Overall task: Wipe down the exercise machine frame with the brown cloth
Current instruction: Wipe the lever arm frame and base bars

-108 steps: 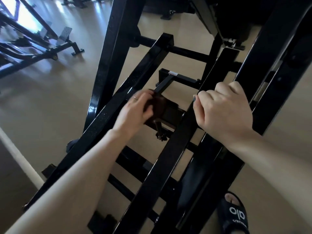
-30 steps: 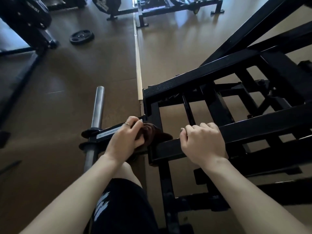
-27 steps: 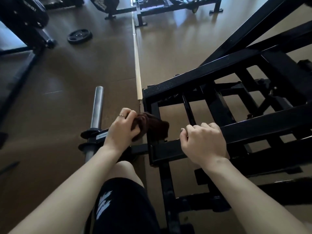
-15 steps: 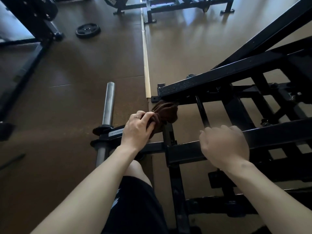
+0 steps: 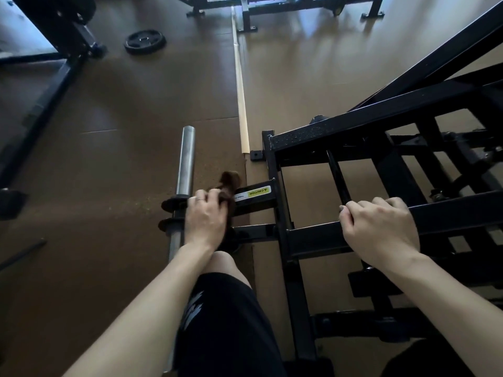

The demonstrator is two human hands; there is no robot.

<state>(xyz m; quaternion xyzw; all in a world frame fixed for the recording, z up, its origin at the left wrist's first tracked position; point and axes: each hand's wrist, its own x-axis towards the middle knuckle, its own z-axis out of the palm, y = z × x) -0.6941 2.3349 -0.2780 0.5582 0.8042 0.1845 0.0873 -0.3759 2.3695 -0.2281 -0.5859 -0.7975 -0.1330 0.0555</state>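
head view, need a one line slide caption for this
Left hand presses the brown cloth on the machine's labelled side arm while the right hand grips a frame crossbar.

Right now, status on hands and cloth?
Left hand grips brown cloth on labelled side arm. Right hand grips frame crossbar. Steel sleeve beside cloth; nothing blocking.

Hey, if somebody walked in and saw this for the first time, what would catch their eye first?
Probably the two bare hands low in the middle: the left hand grips a brown cloth on a short black arm with a yellow caution sticker, while the right hand holds a crossbar of the black machine frame. Next, the shiny steel bar left of the cloth, and a weight plate lying on the floor far behind.
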